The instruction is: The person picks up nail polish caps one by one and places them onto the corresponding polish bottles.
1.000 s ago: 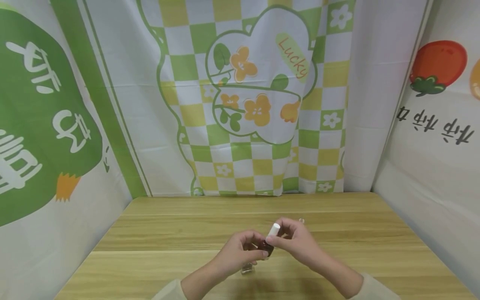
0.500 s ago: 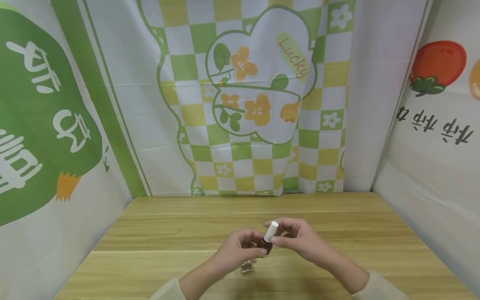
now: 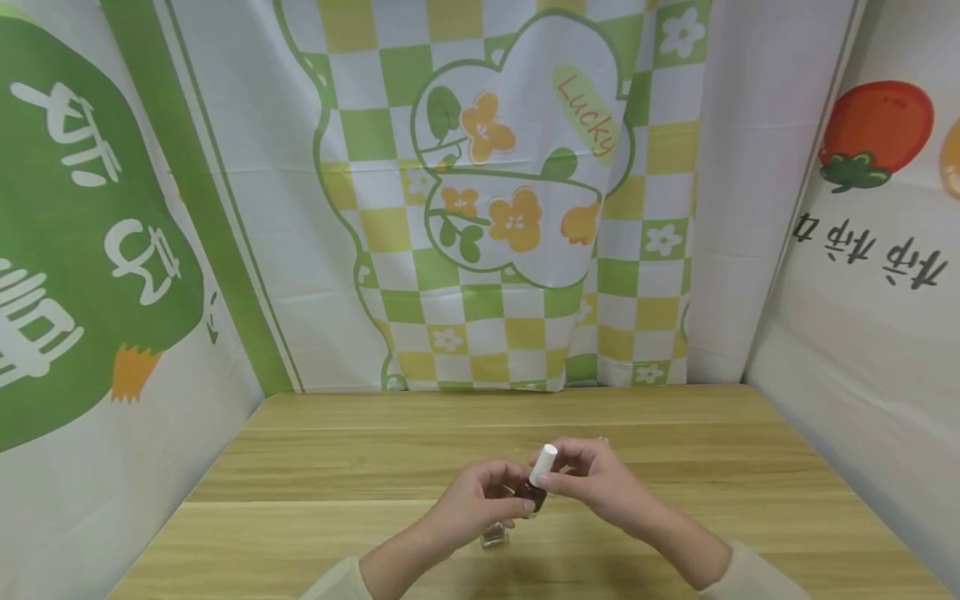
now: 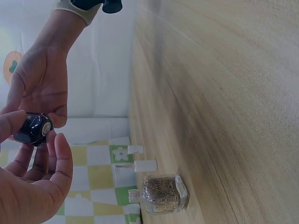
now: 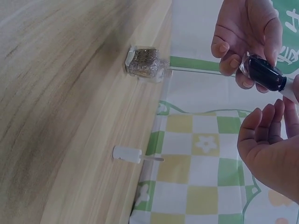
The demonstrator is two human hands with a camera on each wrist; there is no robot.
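A small dark nail polish bottle (image 3: 532, 495) with a white cap (image 3: 544, 464) is held tilted above the table. My left hand (image 3: 474, 505) grips its glass body between thumb and fingers. At the cap, my right hand (image 3: 600, 482) pinches with thumb and fingertips. In the right wrist view the cap (image 5: 289, 89) sits on the neck of the dark bottle (image 5: 263, 72). Below my left hand stands a capless glitter nail polish bottle (image 4: 162, 193). A loose white cap (image 5: 127, 154) stands on the table with its brush pointing up.
Wooden table (image 3: 337, 467) lies under both hands. Beyond the loose cap, a second small white piece (image 4: 135, 149) stands on the table; its kind is unclear. A checkered cloth (image 3: 480, 317) hangs behind the far edge, with printed cloths at both sides.
My right hand's fingers have shifted round the white cap, moving slightly right and then back left. The left hand and dark bottle have stayed almost in place.
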